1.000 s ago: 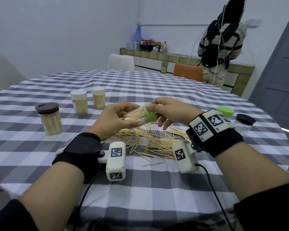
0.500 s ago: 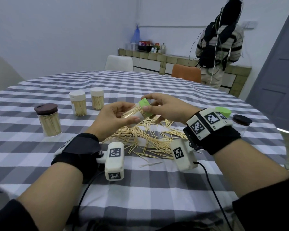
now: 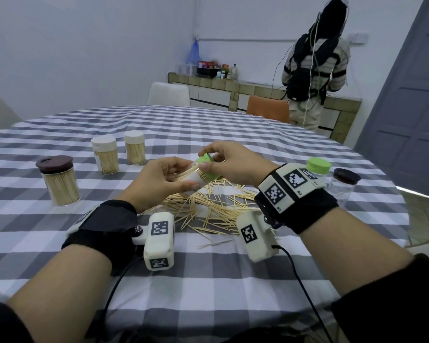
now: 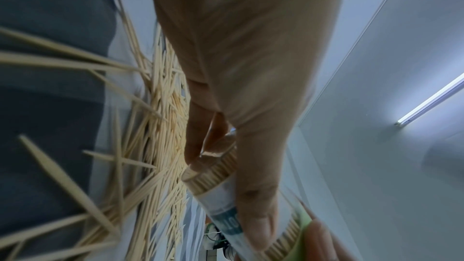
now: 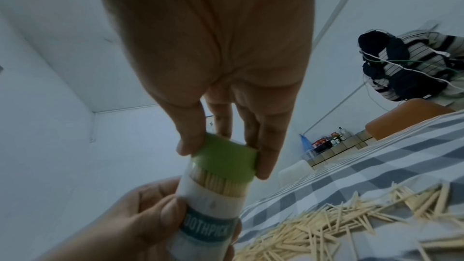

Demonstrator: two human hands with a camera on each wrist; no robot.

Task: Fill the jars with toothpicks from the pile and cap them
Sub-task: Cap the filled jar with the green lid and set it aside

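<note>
A clear jar (image 3: 196, 180) with a white and teal label is packed with toothpicks and held tilted above the pile. My left hand (image 3: 159, 181) grips its body (image 5: 211, 211). My right hand (image 3: 229, 164) pinches the green cap (image 5: 224, 161) with thumb and fingers, and the cap sits on the jar's mouth. In the left wrist view the jar (image 4: 218, 195) shows under my thumb, with the cap (image 4: 301, 227) blurred at the bottom. The loose toothpick pile (image 3: 216, 209) lies on the checked tablecloth (image 3: 208, 280) below both hands.
Three capped, filled jars stand at the left: a brown-lidded one (image 3: 58, 180) and two white-lidded ones (image 3: 105, 157) (image 3: 134, 149). At the right stand a green-capped jar (image 3: 318, 167) and an empty brown-lidded jar (image 3: 342, 185). A person (image 3: 315, 70) stands at the far counter, behind two chairs.
Both hands have lifted the jar slightly and tipped it more upright. The green cap, held at an angle at the mouth a second ago, now sits squarely over it.
</note>
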